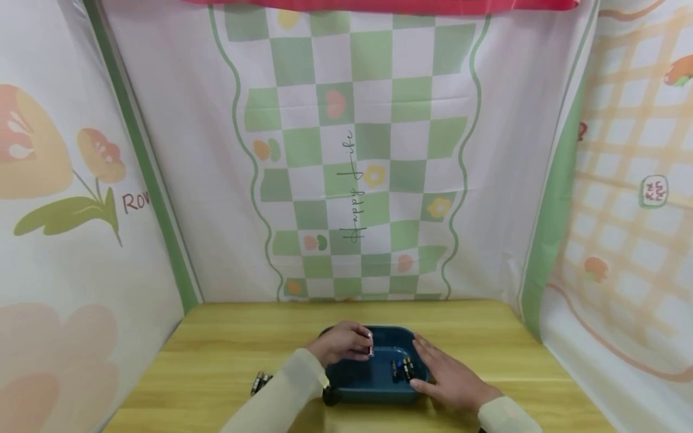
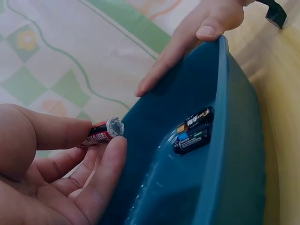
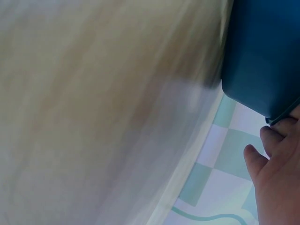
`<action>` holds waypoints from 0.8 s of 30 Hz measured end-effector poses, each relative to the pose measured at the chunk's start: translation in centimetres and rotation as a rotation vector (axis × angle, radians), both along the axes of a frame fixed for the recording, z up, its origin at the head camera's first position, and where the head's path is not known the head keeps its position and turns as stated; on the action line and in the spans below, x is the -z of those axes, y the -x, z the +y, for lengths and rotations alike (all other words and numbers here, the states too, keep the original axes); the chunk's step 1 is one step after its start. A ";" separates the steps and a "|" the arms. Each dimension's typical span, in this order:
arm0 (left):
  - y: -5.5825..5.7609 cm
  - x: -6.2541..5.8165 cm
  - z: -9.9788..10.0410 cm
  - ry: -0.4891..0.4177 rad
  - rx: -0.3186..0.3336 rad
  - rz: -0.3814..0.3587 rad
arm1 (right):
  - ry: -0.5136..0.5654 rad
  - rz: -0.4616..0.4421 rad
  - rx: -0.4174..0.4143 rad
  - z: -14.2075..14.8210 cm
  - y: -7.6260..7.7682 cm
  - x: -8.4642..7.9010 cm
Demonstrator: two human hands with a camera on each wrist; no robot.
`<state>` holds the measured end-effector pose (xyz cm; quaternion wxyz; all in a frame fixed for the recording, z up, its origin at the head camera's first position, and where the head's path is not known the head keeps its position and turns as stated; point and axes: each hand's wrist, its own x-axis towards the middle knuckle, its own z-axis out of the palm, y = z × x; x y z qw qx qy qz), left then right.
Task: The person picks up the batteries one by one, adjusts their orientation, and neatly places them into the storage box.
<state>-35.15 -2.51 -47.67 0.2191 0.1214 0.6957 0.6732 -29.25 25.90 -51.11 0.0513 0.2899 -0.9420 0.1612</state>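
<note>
In the left wrist view, my left hand (image 2: 61, 164) pinches a red and black battery (image 2: 101, 132) between thumb and fingers, one silvery end facing out. The head view has this left hand (image 1: 343, 341) over the left part of a dark blue basin (image 1: 363, 397). Two dark batteries (image 2: 193, 131) lie side by side on the basin floor, near its right end in the head view. My right hand (image 1: 452, 376) rests on the basin's right rim, fingers extended along it and thumb at the near side. In the right wrist view, its fingertips touch the basin's edge.
More batteries (image 1: 260, 382) lie on the wooden table (image 1: 216, 343), left of the basin and beside my left sleeve (image 1: 284, 391). A black object (image 1: 330, 395) shows at the basin's near left corner. Patterned curtains (image 1: 373, 138) stand behind and at both sides.
</note>
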 end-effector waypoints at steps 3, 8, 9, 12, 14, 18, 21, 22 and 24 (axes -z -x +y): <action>0.1 0.2 0.4 0.007 -0.008 -0.006 | -0.003 -0.002 -0.001 0.0 0.0 0.0; 0.4 0.6 0.9 0.033 -0.015 -0.017 | -0.010 0.004 -0.002 0.1 0.2 0.2; 0.5 0.7 1.0 0.042 -0.016 -0.018 | -0.010 0.005 -0.002 0.1 0.3 0.2; 0.5 0.9 1.4 0.068 -0.021 -0.019 | -0.016 0.005 0.007 0.2 0.4 0.3; 0.5 1.1 1.8 0.078 -0.025 -0.022 | -0.020 0.001 0.007 0.3 0.5 0.3; 0.6 1.5 2.5 0.097 -0.037 -0.028 | -0.022 -0.010 0.009 0.3 0.4 0.2; 0.6 1.8 3.0 0.114 -0.049 -0.031 | -0.014 -0.019 0.002 0.3 0.4 0.2; 0.6 1.9 3.1 0.119 -0.051 -0.034 | -0.011 -0.021 -0.001 0.3 0.3 0.2; 0.7 2.1 3.4 0.130 -0.050 -0.039 | -0.010 -0.024 -0.004 0.3 0.3 0.2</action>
